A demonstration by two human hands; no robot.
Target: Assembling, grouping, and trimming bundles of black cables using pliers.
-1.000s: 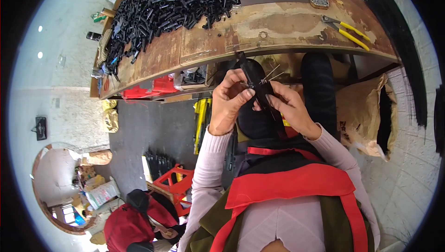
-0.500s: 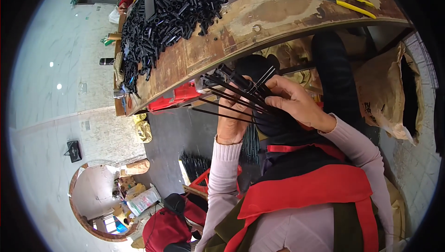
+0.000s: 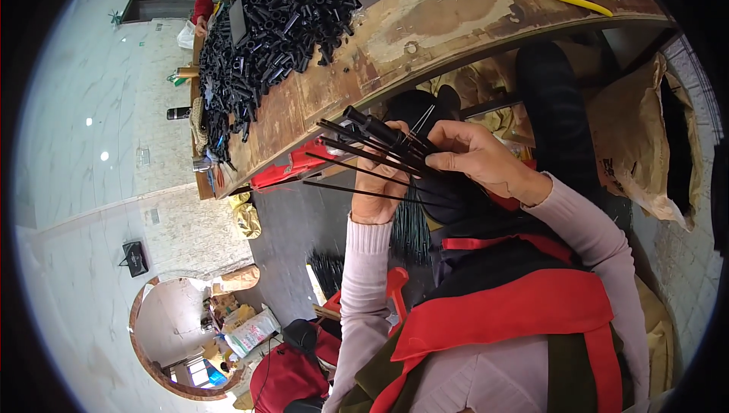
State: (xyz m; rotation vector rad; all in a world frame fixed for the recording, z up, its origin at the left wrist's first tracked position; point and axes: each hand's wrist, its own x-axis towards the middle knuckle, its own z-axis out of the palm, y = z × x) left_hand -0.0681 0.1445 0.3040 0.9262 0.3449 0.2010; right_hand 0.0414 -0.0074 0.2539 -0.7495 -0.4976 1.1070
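Over my lap, below the table edge, my left hand (image 3: 377,189) is closed around a black tubular part (image 3: 372,126). Several thin dark rods (image 3: 334,161) fan out from the same grip, pointing left. Thinner, shiny rod ends (image 3: 427,118) stick up between the two hands. My right hand (image 3: 480,156) faces it from the right, thumb and forefinger pinched on the rods near the tubular part. The fingers partly hide where rods and part meet. On the table lies a large heap of similar black tubular parts (image 3: 281,29).
End nippers with yellow handles (image 3: 573,1) lie on the worn wooden table (image 3: 425,22). An open brown paper sack (image 3: 630,147) stands at right. Bundles of dark rods (image 3: 410,234) are beyond my left forearm. Another person (image 3: 203,3) sits at the table's far left end.
The view has shifted slightly, so the table and heap sit a little differently. Both hands keep their grip; the tubular part's end now shows more clearly above the left hand.
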